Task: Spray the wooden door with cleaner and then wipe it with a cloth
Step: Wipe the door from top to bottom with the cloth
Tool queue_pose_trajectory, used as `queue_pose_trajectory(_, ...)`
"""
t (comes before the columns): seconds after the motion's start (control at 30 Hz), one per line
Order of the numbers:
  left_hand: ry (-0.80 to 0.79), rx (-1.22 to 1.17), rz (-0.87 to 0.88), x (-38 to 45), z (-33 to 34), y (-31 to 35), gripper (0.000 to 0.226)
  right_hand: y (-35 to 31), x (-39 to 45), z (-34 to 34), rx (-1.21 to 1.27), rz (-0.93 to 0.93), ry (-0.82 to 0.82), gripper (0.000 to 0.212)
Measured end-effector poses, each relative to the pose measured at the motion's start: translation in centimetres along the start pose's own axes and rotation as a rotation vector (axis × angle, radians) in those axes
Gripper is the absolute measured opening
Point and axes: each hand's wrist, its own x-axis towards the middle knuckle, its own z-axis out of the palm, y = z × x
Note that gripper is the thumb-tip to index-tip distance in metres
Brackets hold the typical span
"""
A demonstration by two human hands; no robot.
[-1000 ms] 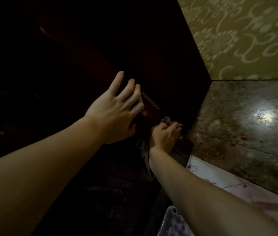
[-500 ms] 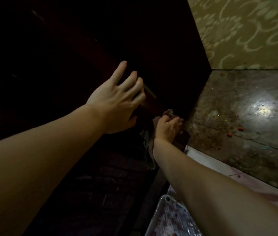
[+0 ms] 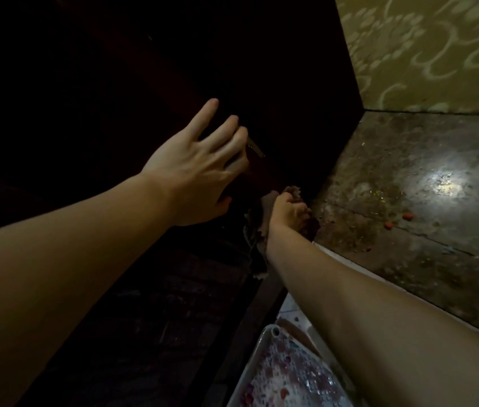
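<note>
The dark wooden door [image 3: 276, 83] fills the upper left, nearly black in the dim light. My left hand [image 3: 200, 163] lies flat against it with fingers straight and spread. Lower down, near the door's bottom edge, my right hand [image 3: 289, 212] grips a crumpled brown cloth [image 3: 264, 218] and holds it against the wood. Part of the cloth hangs down to the left of my wrist. No spray bottle is in view.
A dirty stone floor [image 3: 408, 201] with a light reflection and small red bits lies to the right. A patterned green wall [image 3: 426, 51] stands behind it. A white sill [image 3: 349, 265] and a speckled tray [image 3: 288, 374] lie below my right arm.
My left hand has slid slightly up the door. My right hand with the cloth has shifted a little along the door's bottom edge. The view has tilted downward.
</note>
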Motion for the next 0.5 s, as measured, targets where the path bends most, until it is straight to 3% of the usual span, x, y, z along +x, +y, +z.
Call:
queue_pose_trajectory(0.2, -0.015, -0.085, 0.017, -0.6, -0.3, 0.3, 0.080, -0.2, 2.4, -2.4, -0.149, 0.035, -0.280, 0.046)
queue_pose_trajectory(0.37, 0.007, -0.141, 0.001, -0.7, -0.5, 0.4, 0.079, -0.5, 4.6, -4.9, -0.092, 0.020, -0.230, 0.043)
queue_pose_trajectory(0.43, 0.003, -0.140, -0.001, -0.7, -0.6, 0.4, 0.078, -1.4, 3.7, -6.4, 0.035, 0.057, -0.243, 0.021)
queue_pose_trajectory(0.5, -0.015, -0.141, 0.000, -0.8, -0.6, 0.4, 0.077, -1.5, 2.7, -8.3, 0.071, 0.075, -0.259, 0.030)
